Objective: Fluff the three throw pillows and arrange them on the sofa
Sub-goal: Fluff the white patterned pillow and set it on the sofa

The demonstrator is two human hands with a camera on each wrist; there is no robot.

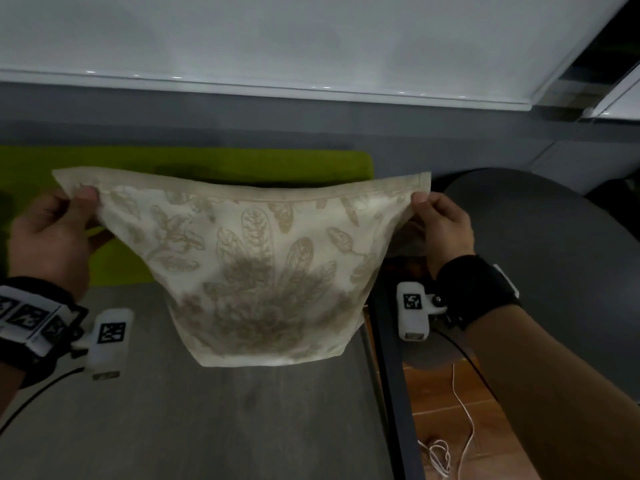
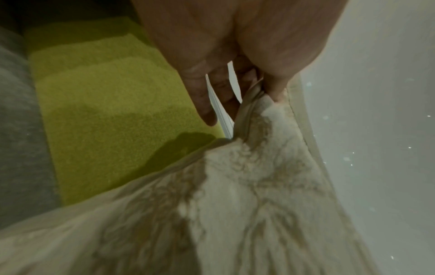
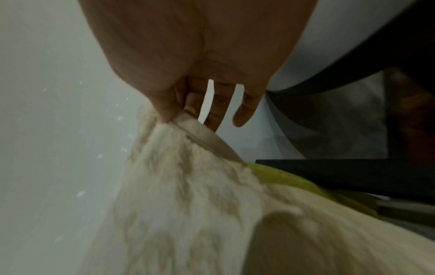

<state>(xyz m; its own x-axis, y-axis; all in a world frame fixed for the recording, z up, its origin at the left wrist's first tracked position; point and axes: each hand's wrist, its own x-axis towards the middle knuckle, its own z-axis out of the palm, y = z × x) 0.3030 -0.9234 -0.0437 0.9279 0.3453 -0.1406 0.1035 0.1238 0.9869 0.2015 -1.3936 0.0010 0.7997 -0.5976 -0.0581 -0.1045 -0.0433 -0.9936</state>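
A cream throw pillow (image 1: 256, 268) with a tan leaf and flower print hangs in the air above the grey sofa seat (image 1: 207, 417). My left hand (image 1: 74, 207) pinches its upper left corner. My right hand (image 1: 424, 206) pinches its upper right corner. The top edge is stretched between them and the body sags downward. In the left wrist view, my left hand (image 2: 263, 93) holds the pillow (image 2: 235, 195) corner between thumb and fingers. In the right wrist view, my right hand (image 3: 174, 113) pinches the pillow (image 3: 188, 186) the same way, the other fingers spread loosely.
A lime green cushion (image 1: 194, 164) lies behind the pillow on the sofa. A round dark table (image 1: 540, 244) stands to the right. A dark frame edge (image 1: 388, 393) borders the seat, with wooden floor and a white cable (image 1: 464, 420) beyond. A pale wall (image 1: 277, 39) rises behind.
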